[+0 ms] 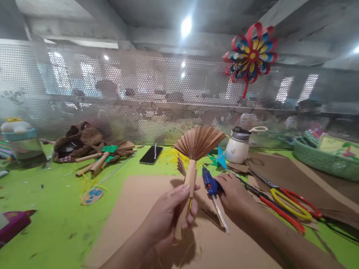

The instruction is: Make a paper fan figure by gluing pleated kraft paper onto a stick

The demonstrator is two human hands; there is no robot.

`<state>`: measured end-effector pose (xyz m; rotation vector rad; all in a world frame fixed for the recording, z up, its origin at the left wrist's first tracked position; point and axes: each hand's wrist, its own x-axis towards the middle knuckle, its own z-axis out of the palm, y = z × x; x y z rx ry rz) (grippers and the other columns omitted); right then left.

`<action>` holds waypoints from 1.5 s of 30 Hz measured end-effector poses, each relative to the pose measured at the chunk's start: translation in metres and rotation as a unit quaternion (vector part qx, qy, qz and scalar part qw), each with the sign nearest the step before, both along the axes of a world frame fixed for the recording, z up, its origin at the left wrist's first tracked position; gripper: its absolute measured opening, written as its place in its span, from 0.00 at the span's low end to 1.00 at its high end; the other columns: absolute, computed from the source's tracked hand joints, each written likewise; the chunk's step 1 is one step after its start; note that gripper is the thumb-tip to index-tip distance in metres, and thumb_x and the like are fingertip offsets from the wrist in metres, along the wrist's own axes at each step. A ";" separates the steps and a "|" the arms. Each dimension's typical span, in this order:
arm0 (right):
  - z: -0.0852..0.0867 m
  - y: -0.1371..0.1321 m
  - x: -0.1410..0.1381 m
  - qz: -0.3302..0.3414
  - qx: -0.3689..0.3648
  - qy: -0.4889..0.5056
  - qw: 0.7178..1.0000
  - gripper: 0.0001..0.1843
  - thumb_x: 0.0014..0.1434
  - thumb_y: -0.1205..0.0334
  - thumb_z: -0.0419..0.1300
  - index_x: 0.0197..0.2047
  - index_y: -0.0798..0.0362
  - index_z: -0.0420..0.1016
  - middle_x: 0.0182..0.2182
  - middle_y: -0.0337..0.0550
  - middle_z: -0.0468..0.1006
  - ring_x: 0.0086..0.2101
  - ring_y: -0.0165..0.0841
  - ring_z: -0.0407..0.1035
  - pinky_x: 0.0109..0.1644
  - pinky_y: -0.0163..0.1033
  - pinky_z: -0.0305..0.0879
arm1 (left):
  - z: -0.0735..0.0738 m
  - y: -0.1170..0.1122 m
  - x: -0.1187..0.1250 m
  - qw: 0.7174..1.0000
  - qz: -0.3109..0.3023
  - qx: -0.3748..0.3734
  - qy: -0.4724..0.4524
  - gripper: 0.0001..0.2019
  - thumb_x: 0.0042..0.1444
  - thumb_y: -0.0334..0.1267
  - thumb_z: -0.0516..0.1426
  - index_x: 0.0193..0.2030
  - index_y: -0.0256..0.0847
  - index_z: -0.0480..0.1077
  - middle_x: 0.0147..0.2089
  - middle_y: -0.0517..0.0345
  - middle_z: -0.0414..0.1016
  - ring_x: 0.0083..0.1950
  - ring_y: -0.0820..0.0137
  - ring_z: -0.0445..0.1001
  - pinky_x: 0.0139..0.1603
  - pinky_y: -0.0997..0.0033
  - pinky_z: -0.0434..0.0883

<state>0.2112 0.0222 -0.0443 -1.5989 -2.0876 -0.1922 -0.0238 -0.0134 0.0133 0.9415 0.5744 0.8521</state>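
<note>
One paper fan wants steadiness: left fingers pinch its stem, right fingers wrap the glue gun.

The left hand holds a brown paper fan by its rolled paper handle, with the folds spread out at the top. The right hand is wrapped around a blue glue gun just beside it — a pale glue stick pokes out the back. Both hands are over a big brown sheet on a bright green table. To the right lie scissors with 1 yellow loop and 1 red loop. Farther back are a black phone and a white jar. A colorful paper flower shows up high — red, blue and yellow.
</note>
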 end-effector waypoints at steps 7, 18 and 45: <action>-0.007 0.014 0.009 0.003 0.027 0.053 0.998 0.20 0.49 0.75 0.54 0.46 0.55 0.73 0.41 0.50 0.70 0.43 0.42 0.60 0.50 0.45 0.58 | 0.001 -0.003 0.002 1.000 -0.002 -0.021 -0.005 0.07 0.61 0.38 0.50 0.33 0.40 0.58 0.21 0.61 0.69 0.14 0.81 0.61 0.13 0.86 0.55; 0.002 0.009 0.016 0.054 -0.010 0.157 0.986 0.18 0.46 0.73 0.56 0.43 0.53 0.73 0.40 0.47 0.72 0.42 0.41 0.64 0.49 0.45 0.61 | -0.005 0.006 -0.001 1.000 0.006 -0.021 -0.015 0.06 0.61 0.38 0.51 0.35 0.39 0.61 0.23 0.59 0.70 0.17 0.79 0.65 0.14 0.86 0.58; 0.056 -0.071 0.004 0.250 -0.263 0.591 0.720 0.22 0.60 0.45 0.54 0.40 0.55 0.77 0.38 0.53 0.76 0.35 0.40 0.72 0.36 0.43 0.66 | 0.004 -0.008 0.003 0.996 0.002 -0.067 -0.051 0.10 0.61 0.41 0.51 0.36 0.37 0.66 0.20 0.60 0.67 0.15 0.80 0.63 0.13 0.87 0.56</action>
